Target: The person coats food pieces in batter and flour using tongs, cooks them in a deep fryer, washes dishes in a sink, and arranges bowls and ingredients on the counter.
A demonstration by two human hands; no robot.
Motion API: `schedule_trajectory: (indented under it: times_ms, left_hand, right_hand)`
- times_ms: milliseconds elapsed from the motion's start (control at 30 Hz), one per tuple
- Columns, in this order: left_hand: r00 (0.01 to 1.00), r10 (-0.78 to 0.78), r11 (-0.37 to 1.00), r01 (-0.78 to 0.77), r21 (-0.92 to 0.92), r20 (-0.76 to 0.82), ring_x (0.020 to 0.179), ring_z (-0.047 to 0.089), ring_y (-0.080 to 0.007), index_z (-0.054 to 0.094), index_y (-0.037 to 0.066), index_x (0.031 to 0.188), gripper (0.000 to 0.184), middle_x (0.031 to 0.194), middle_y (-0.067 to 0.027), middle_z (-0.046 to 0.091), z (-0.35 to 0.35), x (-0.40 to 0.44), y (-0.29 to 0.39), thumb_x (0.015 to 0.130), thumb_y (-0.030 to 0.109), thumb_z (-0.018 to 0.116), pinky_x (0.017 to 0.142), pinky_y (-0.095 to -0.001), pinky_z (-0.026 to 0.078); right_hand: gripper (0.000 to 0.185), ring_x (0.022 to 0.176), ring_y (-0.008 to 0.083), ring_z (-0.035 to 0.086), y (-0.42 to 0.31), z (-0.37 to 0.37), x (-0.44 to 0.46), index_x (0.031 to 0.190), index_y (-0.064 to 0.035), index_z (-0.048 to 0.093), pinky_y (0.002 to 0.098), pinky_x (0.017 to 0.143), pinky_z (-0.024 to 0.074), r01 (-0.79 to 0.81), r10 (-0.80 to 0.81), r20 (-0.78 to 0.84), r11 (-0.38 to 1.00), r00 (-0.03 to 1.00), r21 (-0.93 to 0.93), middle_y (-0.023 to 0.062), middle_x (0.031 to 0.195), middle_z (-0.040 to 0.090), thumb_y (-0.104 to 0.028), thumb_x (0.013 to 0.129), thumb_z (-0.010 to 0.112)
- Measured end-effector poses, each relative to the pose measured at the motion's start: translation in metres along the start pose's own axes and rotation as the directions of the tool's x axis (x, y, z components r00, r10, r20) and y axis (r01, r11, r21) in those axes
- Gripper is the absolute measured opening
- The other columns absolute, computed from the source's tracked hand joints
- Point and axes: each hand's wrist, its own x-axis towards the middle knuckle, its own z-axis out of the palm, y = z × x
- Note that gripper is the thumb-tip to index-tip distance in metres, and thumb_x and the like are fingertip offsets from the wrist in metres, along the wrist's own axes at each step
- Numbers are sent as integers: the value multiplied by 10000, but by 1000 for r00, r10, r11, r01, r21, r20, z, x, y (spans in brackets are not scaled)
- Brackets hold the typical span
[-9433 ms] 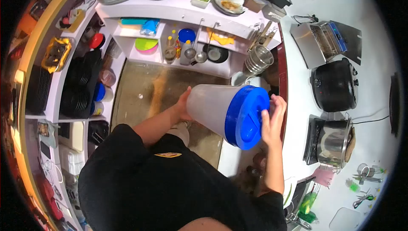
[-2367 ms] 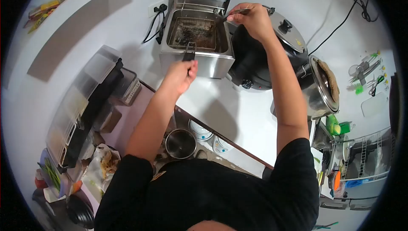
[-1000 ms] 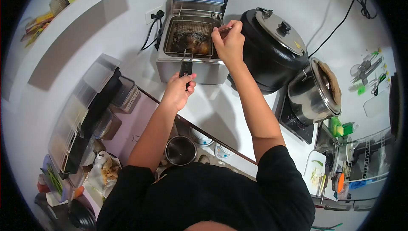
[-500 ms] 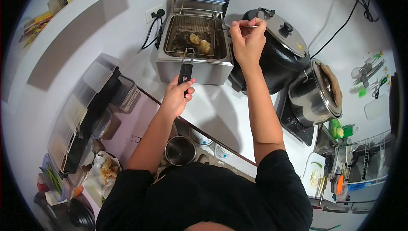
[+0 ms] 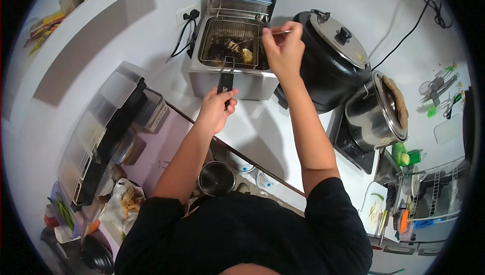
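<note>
My left hand (image 5: 219,109) is wrapped round the black handle (image 5: 225,84) of a wire frying basket. The basket (image 5: 217,27) sits inside a steel deep fryer (image 5: 247,85) with a blue control panel. Pale golden pieces of food (image 5: 247,56) lie in the dark oil within the basket. Over the fryer's right edge, my right hand (image 5: 285,50) pinches a thin metal utensil (image 5: 281,32), whose far end reaches toward the food. The utensil's tip is hard to make out among the pieces.
Right of the fryer stands a black lidded pot (image 5: 328,67), then a steel pot (image 5: 371,118) on a black cooker (image 5: 351,146). Clear-lidded containers (image 5: 118,85) line the left counter. A cutting board (image 5: 373,204) with green scraps lies at right. Below the counter edge is a round metal pot (image 5: 216,178).
Since half a second ago, my right hand has moved slightly left, bringing the utensil closer to the food. Earlier, both hands held a blue-lidded container. My left hand keeps its grip on the basket handle.
</note>
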Motion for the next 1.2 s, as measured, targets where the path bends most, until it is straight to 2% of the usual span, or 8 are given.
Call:
schedule_trajectory:
  times_ms: [400,567,733,800,867,933,1067,1200]
  left_hand:
    - [998,17,1000,-18,18,55,911,559,-184,494,-14,1147,326,1086,-156,560,-27,-78,-22,889,175,558,789,-263,442]
    - [975,-206,953,180,242,84,488,417,-36,564,-6,814,146,606,3,501,-54,-113,-49,874,127,580,449,-174,334]
    - [932,78,834,-257,489,355,578,498,-106,567,15,829,100,673,-36,522,-2,-134,-104,857,110,564,539,-234,414]
    - [323,412,100,-946,309,852,788,556,-225,590,23,892,105,859,-114,555,48,-148,-119,799,45,545,732,-336,459]
    - [41,131,330,-944,-4,991,1060,517,-311,611,61,1015,285,1128,-165,532,61,-151,-165,736,115,589,872,-419,402]
    - [-315,-192,196,-940,-278,930,1108,505,-298,615,91,1052,349,1201,-151,511,90,-154,-227,728,220,624,889,-442,388]
    - [-368,-136,156,-925,-347,920,1119,496,-299,616,105,1064,402,1229,-136,511,148,-166,-339,717,306,652,889,-453,384]
    - [237,-99,329,-909,257,966,865,601,-267,633,75,981,244,952,-119,626,203,-176,-453,792,229,631,710,-367,463]
  right_hand:
    - [319,988,325,584,30,48,-52,856,-28,613,391,818,484,268,-208,426,960,880,-86,185,1003,620,118,589,517]
    - [188,415,116,530,-43,-59,-126,680,-58,608,255,426,414,-136,154,262,987,953,-87,35,485,555,-184,799,679]
    - [447,396,132,525,-40,-126,-288,729,-32,596,203,366,385,-733,900,356,-64,250,677,40,515,574,-425,904,474]
    - [474,587,174,614,-52,-144,-331,865,-32,614,256,553,498,-392,830,484,-362,278,846,89,724,643,-445,924,390]
    - [535,918,243,610,-69,-163,-350,1106,19,556,374,838,476,-170,769,539,-513,344,841,202,1054,601,-455,909,405]
    - [541,952,251,592,-76,-212,-360,1130,19,537,386,858,461,-79,788,449,-461,422,884,205,1090,578,-456,909,405]
    - [579,1088,283,523,-116,-347,-393,1227,16,461,431,939,402,223,798,168,-353,579,909,216,1237,486,-462,907,404]
    - [376,1038,236,550,-211,-522,-437,1166,-6,509,344,851,463,-256,828,-189,367,528,894,163,1108,579,-287,916,497]
